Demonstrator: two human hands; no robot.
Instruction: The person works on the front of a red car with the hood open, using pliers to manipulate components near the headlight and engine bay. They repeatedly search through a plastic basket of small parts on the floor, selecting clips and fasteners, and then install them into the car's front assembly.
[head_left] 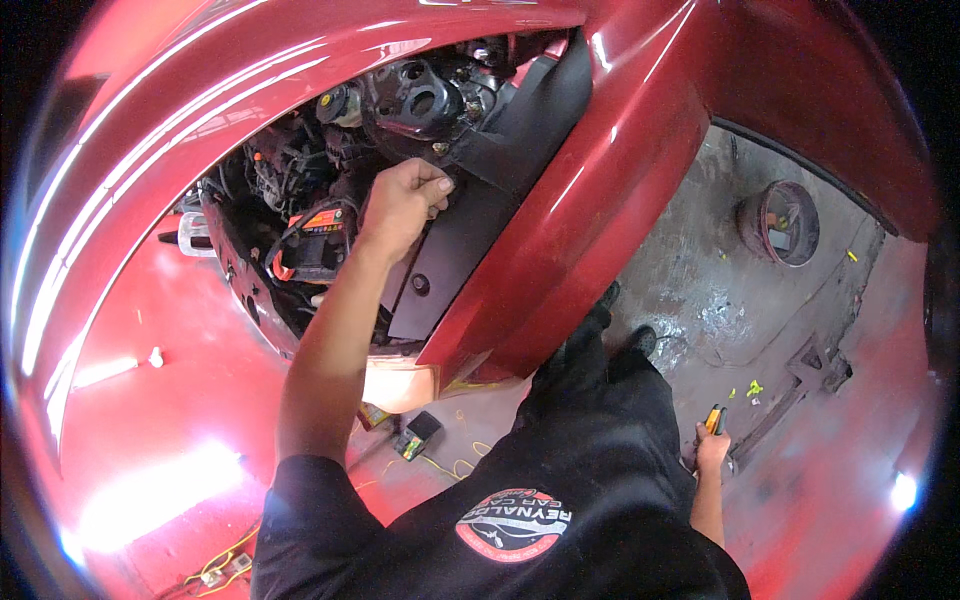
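In the head view, the left hand, at 11 o'clock, is at the black trim, toward 12; its grip is curled, thumb to fingers, though I cannot tell whether it pinches anything. The right hand, at 4 o'clock, has its grip closed around an orange-and-black tool. The battery sits at 10.
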